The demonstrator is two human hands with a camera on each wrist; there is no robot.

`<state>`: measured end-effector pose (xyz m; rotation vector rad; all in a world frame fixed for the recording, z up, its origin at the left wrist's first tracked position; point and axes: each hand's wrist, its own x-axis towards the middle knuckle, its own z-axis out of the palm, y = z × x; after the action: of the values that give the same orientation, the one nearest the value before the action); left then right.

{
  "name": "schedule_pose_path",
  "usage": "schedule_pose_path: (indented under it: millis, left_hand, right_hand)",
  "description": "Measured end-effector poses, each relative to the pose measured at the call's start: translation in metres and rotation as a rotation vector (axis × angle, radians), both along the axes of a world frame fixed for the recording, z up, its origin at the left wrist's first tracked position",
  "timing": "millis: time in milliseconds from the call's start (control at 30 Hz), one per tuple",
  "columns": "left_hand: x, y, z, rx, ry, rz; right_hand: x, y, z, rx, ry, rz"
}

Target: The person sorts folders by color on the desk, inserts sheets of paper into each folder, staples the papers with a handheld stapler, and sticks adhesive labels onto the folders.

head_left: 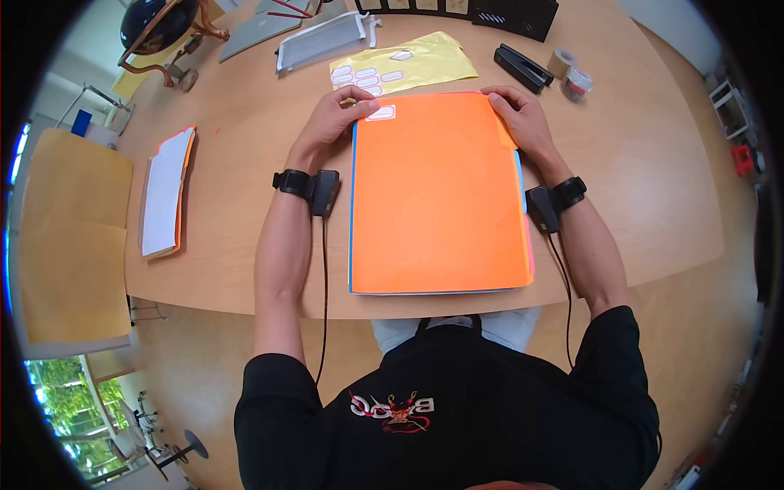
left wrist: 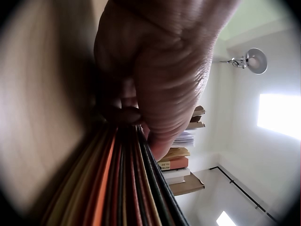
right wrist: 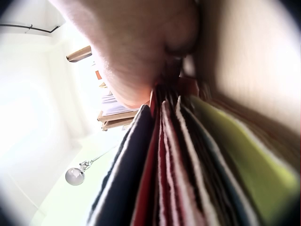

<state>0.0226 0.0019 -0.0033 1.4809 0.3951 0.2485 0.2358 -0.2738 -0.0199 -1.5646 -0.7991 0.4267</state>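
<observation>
A stack of coloured folders point(head_left: 441, 196) with an orange one on top lies on the wooden table point(head_left: 245, 253) before me. My left hand point(head_left: 335, 114) grips the stack's far left corner, thumb over a white label point(head_left: 380, 113). My right hand point(head_left: 523, 114) grips the far right corner, fingers curled over the edge. In the left wrist view the left hand point(left wrist: 150, 80) closes on the folder edges point(left wrist: 122, 183). In the right wrist view the right hand point(right wrist: 141, 52) sits on the layered folder edges point(right wrist: 178, 169).
Behind the stack lie a yellow envelope with label sheets point(head_left: 404, 64), a black stapler point(head_left: 523, 68) and tape rolls point(head_left: 569, 73). A second folder pile with white paper point(head_left: 166, 192) sits at the left. A globe point(head_left: 159, 28) and a grey tray point(head_left: 322, 39) stand at the back.
</observation>
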Motion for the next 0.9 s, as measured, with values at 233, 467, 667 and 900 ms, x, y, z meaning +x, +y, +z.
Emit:
schedule_pose_path:
  millis: [233, 467, 667, 900]
  left_hand:
    - [0.001, 0.000, -0.001, -0.043, -0.047, -0.004]
    - [0.001, 0.004, -0.007, -0.033, -0.054, 0.005]
    - [0.003, 0.004, -0.010, -0.061, -0.103, -0.002]
    - [0.003, 0.006, -0.010, -0.003, -0.112, -0.004]
  right_hand:
    - [0.000, 0.000, -0.002, 0.023, 0.013, 0.015]
    - [-0.001, -0.001, 0.001, 0.007, 0.017, 0.016]
    - [0.000, 0.000, -0.001, 0.008, 0.008, 0.012]
    - [-0.003, 0.000, 0.003, -0.002, 0.008, 0.004]
